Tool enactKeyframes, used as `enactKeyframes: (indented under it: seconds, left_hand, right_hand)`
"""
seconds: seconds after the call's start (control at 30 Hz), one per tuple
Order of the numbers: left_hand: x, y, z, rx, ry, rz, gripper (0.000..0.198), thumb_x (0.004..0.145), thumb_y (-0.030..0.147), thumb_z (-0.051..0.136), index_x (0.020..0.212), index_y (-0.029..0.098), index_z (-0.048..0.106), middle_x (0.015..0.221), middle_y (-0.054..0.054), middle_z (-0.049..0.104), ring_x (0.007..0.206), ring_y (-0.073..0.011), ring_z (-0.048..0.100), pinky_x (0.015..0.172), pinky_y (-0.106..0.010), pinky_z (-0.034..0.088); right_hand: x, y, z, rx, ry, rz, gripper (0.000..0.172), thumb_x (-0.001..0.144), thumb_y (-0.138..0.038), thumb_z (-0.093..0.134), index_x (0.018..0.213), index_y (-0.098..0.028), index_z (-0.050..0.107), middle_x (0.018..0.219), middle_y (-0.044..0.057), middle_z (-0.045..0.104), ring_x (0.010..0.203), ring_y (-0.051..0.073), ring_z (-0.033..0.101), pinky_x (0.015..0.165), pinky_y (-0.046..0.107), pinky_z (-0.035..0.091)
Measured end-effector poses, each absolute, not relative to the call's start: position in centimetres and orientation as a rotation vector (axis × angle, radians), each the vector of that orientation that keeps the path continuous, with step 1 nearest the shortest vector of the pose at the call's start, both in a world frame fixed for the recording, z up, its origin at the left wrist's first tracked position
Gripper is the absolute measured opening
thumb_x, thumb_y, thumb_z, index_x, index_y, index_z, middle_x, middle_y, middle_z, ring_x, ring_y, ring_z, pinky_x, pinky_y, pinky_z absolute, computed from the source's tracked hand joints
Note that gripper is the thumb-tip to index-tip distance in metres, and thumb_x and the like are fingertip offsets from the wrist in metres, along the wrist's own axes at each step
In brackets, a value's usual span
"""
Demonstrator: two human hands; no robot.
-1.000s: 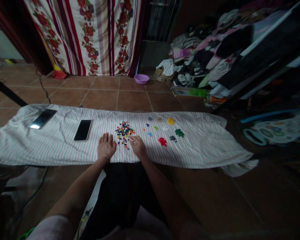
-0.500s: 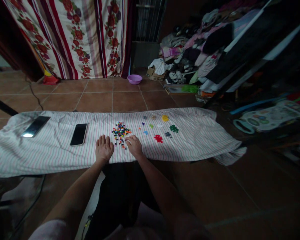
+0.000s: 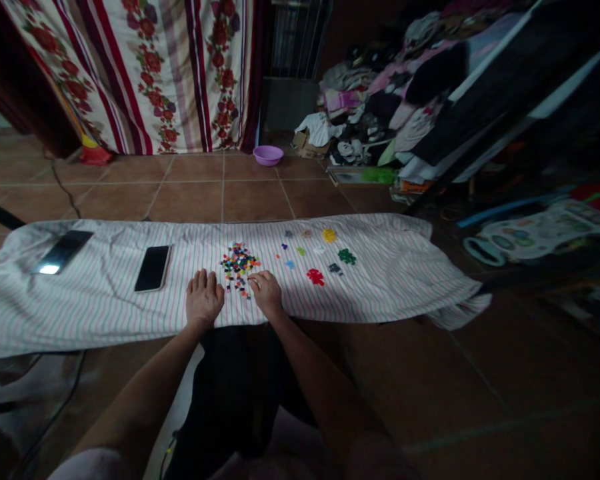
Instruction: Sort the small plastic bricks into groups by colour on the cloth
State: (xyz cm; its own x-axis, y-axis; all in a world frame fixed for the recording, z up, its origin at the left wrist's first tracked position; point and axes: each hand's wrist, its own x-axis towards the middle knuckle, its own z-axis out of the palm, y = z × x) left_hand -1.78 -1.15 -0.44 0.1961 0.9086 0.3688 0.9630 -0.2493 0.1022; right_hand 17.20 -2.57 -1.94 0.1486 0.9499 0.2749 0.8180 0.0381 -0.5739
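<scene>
A striped white cloth [image 3: 405, 280] lies across the tiled floor. On it sits a mixed heap of small coloured pieces [image 3: 237, 260]. Right of the heap are small sorted groups: red [image 3: 315, 276], green [image 3: 347, 256], yellow [image 3: 329, 235], and a few tinier ones. My left hand [image 3: 203, 298] rests flat on the cloth just left of the heap, fingers stretched out. At the heap's near right edge my right hand [image 3: 266, 291] has its fingers curled in a pinch; what they hold is too small to see.
Two dark phones lie on the cloth at left, one [image 3: 153, 268] near my left hand and one [image 3: 60, 251] farther left. A purple bowl [image 3: 268, 155] sits on the tiles beyond. A floral curtain [image 3: 145, 73] hangs behind, and piled clothes [image 3: 380, 113] fill the right.
The view has shifted a little to the right and down. My right hand has drawn slightly back towards me at the heap's edge. My left hand has stayed flat.
</scene>
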Motion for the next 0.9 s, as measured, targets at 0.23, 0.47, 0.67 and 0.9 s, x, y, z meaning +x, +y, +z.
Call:
enactKeyframes:
  seconds: [0.23,0.47,0.67,0.9]
  left_hand:
    - [-1.78,-1.15,-0.53,-2.329,-1.844,-0.588,0.048,0.093,0.032,0.035,0.13,0.01,0.057,0.14,-0.023,0.054,0.136,-0.0369,0.045,0.108,-0.054,0.038]
    - [-1.79,-1.06,-0.7,-2.321,-1.834,-0.616,0.047,0.092,0.032,0.036,0.129,0.012,0.058,0.139,-0.022,0.056,0.134,-0.0361,0.047,0.107,-0.054,0.039]
    - [-1.8,-1.07,-0.72,-2.327,-1.832,-0.574,0.049,0.093,0.032,0.035,0.129,0.007,0.057,0.139,-0.025,0.054,0.134,-0.0377,0.046,0.108,-0.054,0.037]
    - [-1.63,-0.85,-0.25,-2.319,-1.761,-0.496,0.042,0.092,0.029,0.036,0.123,0.011,0.06,0.131,-0.022,0.059,0.126,-0.036,0.052,0.099,-0.05,0.042]
  right_hand:
    - [17.15,-2.74,-1.8,-1.823,-1.732,0.249,0.021,0.096,-0.027,0.054,0.101,-0.024,0.075,0.098,0.006,0.064,0.097,0.02,0.057,0.088,0.03,0.043]
    - [17.03,-2.9,-1.68,-1.806,-1.736,0.206,0.021,0.096,-0.026,0.054,0.099,-0.025,0.075,0.095,0.005,0.064,0.094,0.02,0.056,0.088,0.03,0.043]
    - [16.94,-2.92,-1.52,-1.81,-1.736,0.203,0.018,0.094,-0.022,0.057,0.096,-0.025,0.075,0.096,0.005,0.065,0.096,0.02,0.056,0.091,0.031,0.043]
    - [16.97,-2.97,-1.32,-1.821,-1.738,0.189,0.016,0.091,-0.021,0.059,0.092,-0.025,0.074,0.095,0.005,0.065,0.095,0.021,0.057,0.089,0.031,0.044]
